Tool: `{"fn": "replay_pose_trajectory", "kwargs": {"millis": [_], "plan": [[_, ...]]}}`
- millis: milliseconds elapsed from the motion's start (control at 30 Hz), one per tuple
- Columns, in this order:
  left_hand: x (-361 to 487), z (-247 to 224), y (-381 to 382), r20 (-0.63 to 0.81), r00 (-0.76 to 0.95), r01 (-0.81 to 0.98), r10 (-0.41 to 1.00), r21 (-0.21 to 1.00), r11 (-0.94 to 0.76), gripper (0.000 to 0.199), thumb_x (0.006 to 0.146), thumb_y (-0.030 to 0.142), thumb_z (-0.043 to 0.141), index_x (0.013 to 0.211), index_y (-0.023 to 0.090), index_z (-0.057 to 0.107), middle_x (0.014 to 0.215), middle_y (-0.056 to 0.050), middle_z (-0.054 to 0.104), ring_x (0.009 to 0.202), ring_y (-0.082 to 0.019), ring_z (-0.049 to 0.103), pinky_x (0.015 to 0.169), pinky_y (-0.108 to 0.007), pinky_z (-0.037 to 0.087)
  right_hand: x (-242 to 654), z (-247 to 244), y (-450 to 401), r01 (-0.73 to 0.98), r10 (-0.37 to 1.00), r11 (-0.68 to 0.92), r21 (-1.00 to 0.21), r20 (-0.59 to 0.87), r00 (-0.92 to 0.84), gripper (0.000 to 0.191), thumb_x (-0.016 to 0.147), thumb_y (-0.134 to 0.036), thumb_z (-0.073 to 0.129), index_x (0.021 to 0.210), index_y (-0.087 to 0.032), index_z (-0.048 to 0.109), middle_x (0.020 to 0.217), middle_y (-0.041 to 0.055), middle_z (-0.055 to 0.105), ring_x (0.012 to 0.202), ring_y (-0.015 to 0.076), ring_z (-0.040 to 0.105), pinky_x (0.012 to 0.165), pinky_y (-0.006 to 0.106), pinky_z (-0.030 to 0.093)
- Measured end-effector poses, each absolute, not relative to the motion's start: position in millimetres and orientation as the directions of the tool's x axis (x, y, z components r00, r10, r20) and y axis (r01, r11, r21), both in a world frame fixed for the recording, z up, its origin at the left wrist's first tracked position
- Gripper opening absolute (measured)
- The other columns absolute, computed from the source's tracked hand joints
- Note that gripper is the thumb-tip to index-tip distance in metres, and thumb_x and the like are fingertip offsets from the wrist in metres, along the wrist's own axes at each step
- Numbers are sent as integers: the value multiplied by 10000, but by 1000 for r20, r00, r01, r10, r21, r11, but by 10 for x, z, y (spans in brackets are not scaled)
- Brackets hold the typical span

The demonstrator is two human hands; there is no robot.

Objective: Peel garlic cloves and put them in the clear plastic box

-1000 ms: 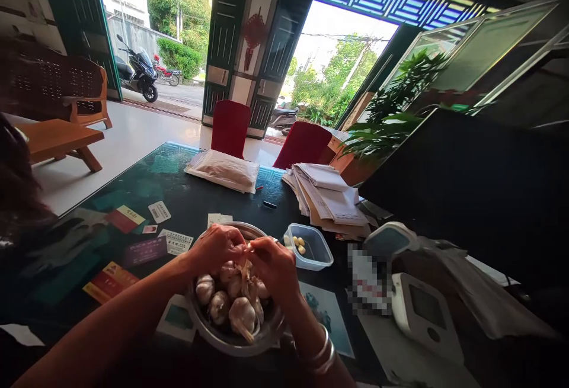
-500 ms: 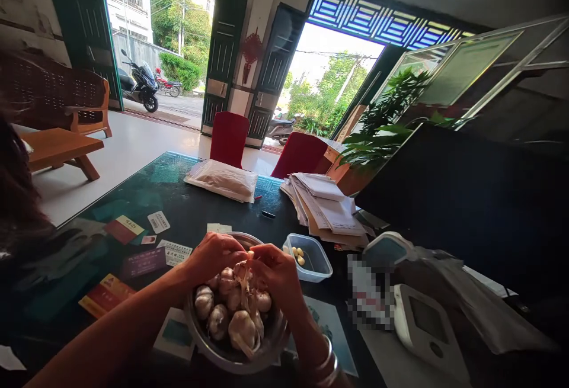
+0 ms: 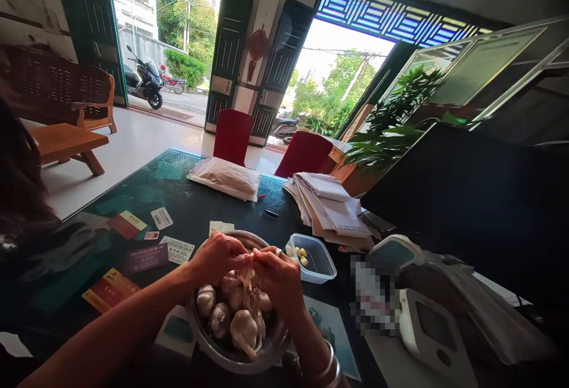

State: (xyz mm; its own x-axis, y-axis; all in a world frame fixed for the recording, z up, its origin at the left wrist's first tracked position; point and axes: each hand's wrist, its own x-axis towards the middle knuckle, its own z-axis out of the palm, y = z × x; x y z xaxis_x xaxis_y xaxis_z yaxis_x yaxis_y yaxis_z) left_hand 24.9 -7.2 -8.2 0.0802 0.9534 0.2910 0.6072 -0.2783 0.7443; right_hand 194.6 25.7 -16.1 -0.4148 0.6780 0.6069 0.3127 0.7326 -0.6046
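Over a round metal bowl (image 3: 280,349), my left hand (image 3: 222,255) and my right hand (image 3: 280,272) meet, fingertips pinched together on a small garlic clove (image 3: 252,256). Most of the clove is covered by my fingers. Several whole garlic bulbs (image 3: 244,327) with papery whitish-purple skin and dry stems fill the bowl below. Just right of my right hand, a clear plastic container (image 3: 322,260) holds a few peeled garlic cloves (image 3: 303,253) at its left side.
Cards (image 3: 149,257) lie across the dark glass-topped table (image 3: 153,178) on the left. A wrapped packet (image 3: 226,179) and a stack of papers (image 3: 326,207) are at the back. To the right stand a white device (image 3: 429,329) and a large dark screen (image 3: 480,198).
Both hands stay together above the bowl, with the fingers slightly shifted around the clove. The whole view has moved a little, so things appear slightly further right.
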Motion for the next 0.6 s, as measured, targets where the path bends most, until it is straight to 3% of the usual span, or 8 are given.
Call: {"fn": "replay_pose_trajectory", "kwargs": {"millis": [333,467,600], "plan": [[301,-82,-92,293,24,642,956,729,-239,171,723,225,575,661,150,716,599,-14,692,563,-126,599,563,-199,398,1917,-104,165,370,670,742,-559,601,-436,121,797,-183,588,757,-227,693,735,38,670,656,166,634,630,285,510],[296,-62,-102,291,29,631,956,737,-243,172,728,230,572,649,147,700,610,-12,688,578,-125,595,566,-199,391,1919,-135,205,345,727,683,-644,554,-406,85,735,-162,644,732,-227,699,734,38,689,664,183,643,642,304,508],[272,-49,-109,306,53,635,951,724,-268,148,718,217,582,661,136,693,614,-13,675,580,-124,578,565,-200,387,1927,-120,239,224,841,485,-845,380,-385,105,668,-172,698,763,-216,705,751,38,717,694,210,658,654,321,516]]}}
